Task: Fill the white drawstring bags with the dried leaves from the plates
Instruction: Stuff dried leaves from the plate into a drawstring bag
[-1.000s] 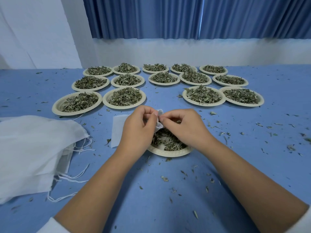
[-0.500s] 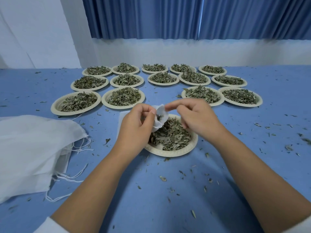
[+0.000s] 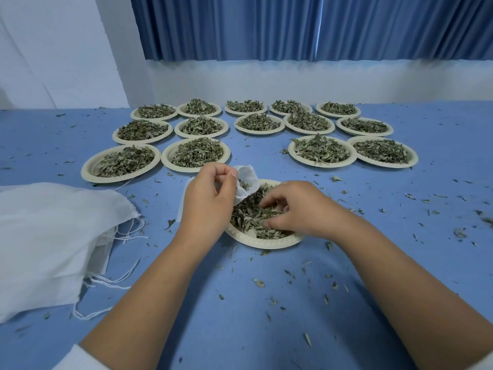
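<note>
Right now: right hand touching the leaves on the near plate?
Touching. Head view: the right hand curls into the leaves piled on the near plate.

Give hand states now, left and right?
Left hand: pinches the mouth of the white drawstring bag, above the near plate.
Right hand: fingers curled round dried leaves on that plate.

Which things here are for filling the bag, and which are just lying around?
For the job: left hand holding the small bag; right hand grabbing leaves on the near plate; far plates and bag pile, waiting.
Lying about: leaf bits on the table; curtain.
</note>
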`<state>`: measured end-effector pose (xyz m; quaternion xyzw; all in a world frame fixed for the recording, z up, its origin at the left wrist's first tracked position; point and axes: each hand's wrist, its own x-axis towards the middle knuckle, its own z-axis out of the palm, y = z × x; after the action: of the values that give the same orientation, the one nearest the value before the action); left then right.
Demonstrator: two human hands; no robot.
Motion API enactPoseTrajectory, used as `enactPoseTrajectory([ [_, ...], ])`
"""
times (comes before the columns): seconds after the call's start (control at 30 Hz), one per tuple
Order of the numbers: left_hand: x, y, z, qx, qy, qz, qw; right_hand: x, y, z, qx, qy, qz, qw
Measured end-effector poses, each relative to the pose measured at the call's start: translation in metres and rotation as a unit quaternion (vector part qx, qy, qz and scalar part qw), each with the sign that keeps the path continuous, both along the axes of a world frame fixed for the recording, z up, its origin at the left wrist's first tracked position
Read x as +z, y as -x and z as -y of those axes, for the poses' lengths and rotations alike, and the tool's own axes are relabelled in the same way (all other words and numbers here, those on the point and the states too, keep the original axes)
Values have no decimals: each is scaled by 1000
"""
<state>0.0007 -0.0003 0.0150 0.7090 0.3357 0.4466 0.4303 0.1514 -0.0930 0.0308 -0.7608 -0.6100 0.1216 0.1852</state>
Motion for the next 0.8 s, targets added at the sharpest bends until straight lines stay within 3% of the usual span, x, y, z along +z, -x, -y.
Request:
enactPoseTrajectory([
  [0.4,1,0,0,8,-2,2,1000,-5,-1,-1,-11,-30,23,999],
  [0.63,3,2,0,21,-10,16,1000,-2,-7,0,-35,-123,-91,988],
  [0.8,3,2,1,22,-12,13,1000,-3,-6,-1,-25,-74,-60,995],
])
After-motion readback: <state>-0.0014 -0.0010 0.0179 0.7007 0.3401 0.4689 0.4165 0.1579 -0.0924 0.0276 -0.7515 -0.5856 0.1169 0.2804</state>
